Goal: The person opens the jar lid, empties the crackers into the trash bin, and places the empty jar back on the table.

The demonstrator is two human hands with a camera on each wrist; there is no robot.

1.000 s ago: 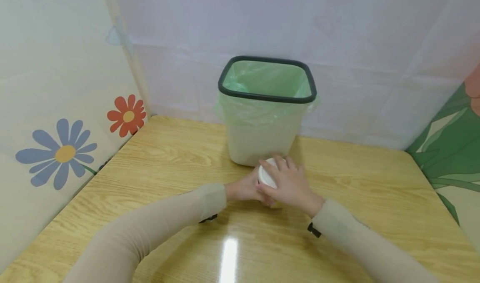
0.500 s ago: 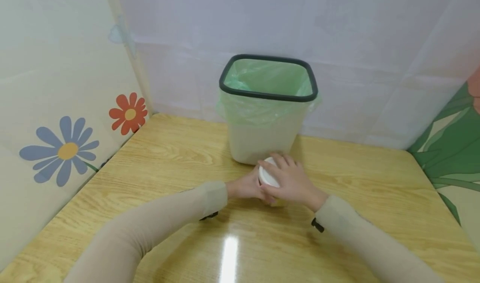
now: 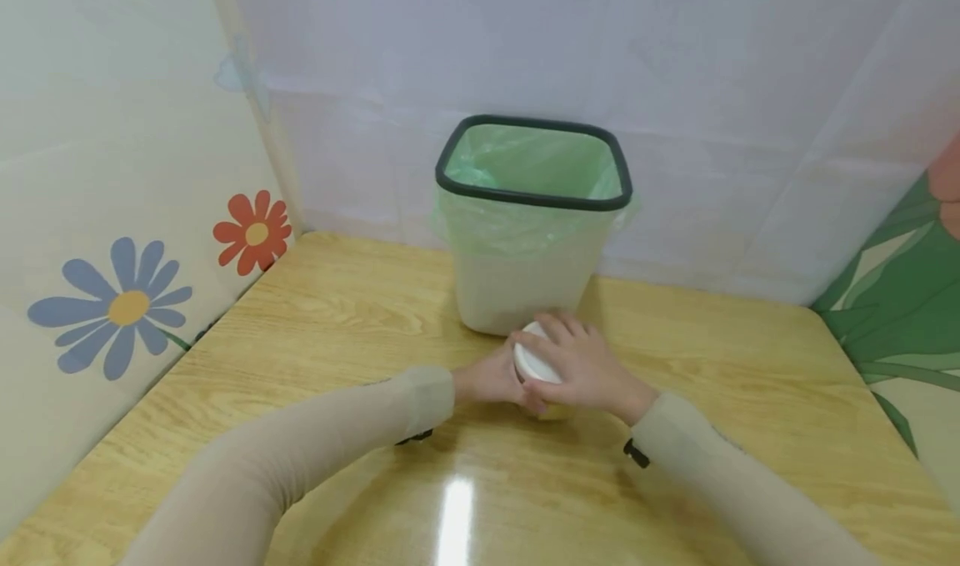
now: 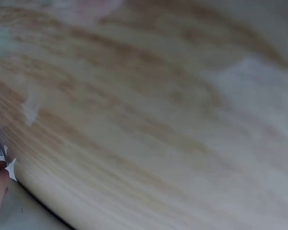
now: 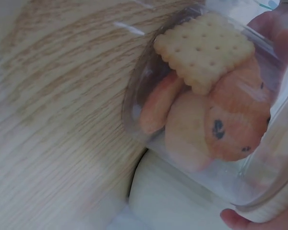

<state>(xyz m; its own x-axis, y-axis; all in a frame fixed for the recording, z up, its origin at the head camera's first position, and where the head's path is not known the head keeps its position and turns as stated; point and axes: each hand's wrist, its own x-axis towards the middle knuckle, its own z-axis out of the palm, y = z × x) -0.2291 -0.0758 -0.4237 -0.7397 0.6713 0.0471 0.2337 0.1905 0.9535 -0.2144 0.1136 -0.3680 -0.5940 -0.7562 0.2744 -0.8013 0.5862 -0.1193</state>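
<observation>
Centrally on the table, a clear plastic jar sat between the person's two hands, just on the near side of the bin, and I could see its round white lid on top. Through the jar's wall I made out a square pale biscuit with a scalloped edge and rounded orange pieces with dark marks. The left hand gripped the jar from the left; the right hand curled over the lid from the right, its thumb at the lid's edge. Beige sleeves reached in from the near side. Beyond the hands stood a cream bin with a black rim and a translucent green plastic liner. Everything rested on a yellow wood-grain table. Far left, I noted a blue flower and a red flower on the pale wall covering; large green leaves showed at the right.
</observation>
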